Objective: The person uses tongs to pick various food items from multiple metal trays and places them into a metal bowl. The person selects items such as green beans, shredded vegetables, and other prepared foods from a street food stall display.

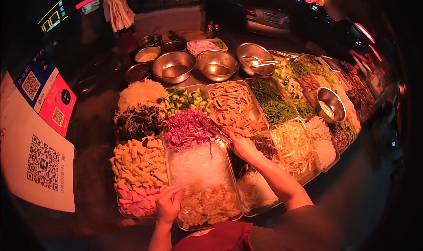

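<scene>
dark street behind, on the stall counter the right hand [243, 146] closes on tongs [214, 126] slanting up-left into purple cabbage [187, 128], while the left hand [168, 203], fingers curled, grips the near tray [233, 187] rim.

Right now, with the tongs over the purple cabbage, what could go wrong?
The right hand holds tongs over the heaped purple cabbage; loose shreds could drop onto the clear noodles in the tray below. The left hand grips that tray's rim, so a tug might tip it.
</scene>
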Demonstrator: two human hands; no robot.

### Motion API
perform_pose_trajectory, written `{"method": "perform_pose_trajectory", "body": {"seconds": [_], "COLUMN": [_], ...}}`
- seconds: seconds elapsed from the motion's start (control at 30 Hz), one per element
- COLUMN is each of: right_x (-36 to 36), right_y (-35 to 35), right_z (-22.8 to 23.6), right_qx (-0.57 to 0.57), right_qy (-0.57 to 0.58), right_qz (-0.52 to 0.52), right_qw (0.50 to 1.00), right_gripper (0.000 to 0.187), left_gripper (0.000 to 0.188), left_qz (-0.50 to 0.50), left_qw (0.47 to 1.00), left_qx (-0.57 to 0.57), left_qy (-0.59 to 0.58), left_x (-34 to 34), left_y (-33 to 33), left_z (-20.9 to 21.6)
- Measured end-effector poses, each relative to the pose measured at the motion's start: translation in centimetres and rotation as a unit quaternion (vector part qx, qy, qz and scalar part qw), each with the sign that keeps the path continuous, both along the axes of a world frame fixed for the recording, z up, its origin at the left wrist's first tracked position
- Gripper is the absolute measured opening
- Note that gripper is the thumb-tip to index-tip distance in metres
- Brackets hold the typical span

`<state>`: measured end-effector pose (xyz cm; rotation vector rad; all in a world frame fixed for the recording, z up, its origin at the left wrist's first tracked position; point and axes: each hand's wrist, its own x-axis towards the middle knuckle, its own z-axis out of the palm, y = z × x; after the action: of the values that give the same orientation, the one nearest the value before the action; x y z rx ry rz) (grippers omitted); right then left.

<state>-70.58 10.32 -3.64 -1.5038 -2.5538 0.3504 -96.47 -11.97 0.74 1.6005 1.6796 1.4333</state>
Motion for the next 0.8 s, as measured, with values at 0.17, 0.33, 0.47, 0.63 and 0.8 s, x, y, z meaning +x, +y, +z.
{"method": "perform_pose_trajectory", "body": {"seconds": [0.17,0.33,0.47,0.63,0.8], "right_x": [-1.8,-3.4,-3.9,-4.8,-3.5], "right_y": [-3.5,-4.9,-5.3,-3.5,-1.2], "right_z": [2.6,4.7,5.8,5.8,6.8], "right_qx": [0.082,0.113,0.107,-0.007,0.02], "right_qy": [-0.073,-0.131,-0.135,-0.079,0.081], "right_qz": [-0.01,0.022,0.025,0.012,0.06], "right_qw": [0.994,0.985,0.985,0.997,0.995], "right_gripper": [0.044,0.05,0.048,0.047,0.047], "left_gripper": [0.011,0.011,0.011,0.011,0.011], "left_qz": [-0.08,-0.09,-0.08,-0.09,-0.074], "left_qw": [0.997,0.996,0.996,0.995,0.996], "left_qx": [0.012,0.004,-0.035,-0.021,-0.005], "left_qy": [-0.006,-0.009,-0.037,-0.043,-0.04], "left_x": [-3.3,-4.7,-5.1,-4.7,-4.6], "left_y": [0.2,0.1,0.2,0.0,0.1], "left_z": [-0.8,-0.4,0.1,-1.9,-1.2]}}
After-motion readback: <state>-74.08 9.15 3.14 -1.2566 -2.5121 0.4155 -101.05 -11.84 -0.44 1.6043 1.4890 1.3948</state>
